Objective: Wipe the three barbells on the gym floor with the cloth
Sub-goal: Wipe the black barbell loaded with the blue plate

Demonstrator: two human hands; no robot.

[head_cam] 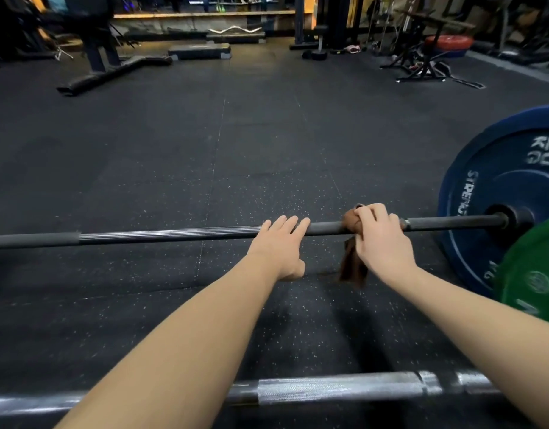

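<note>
Left hand (279, 246), fingers straight, rests across the long dark steel barbell shaft (174, 235). Right hand (380, 239) curls round a crumpled brown cloth (352, 264) wrapped over the same shaft, one end hanging toward the speckled black rubber floor (205, 150). Wiping of this bar appears under way; how much is already clean cannot be told. The silver knurled barbell (338, 387), nearer the person, probably remains; no third is identifiable. The cloth lies just beside the left hand, between it and the round blue bumper plate (499, 181).
</note>
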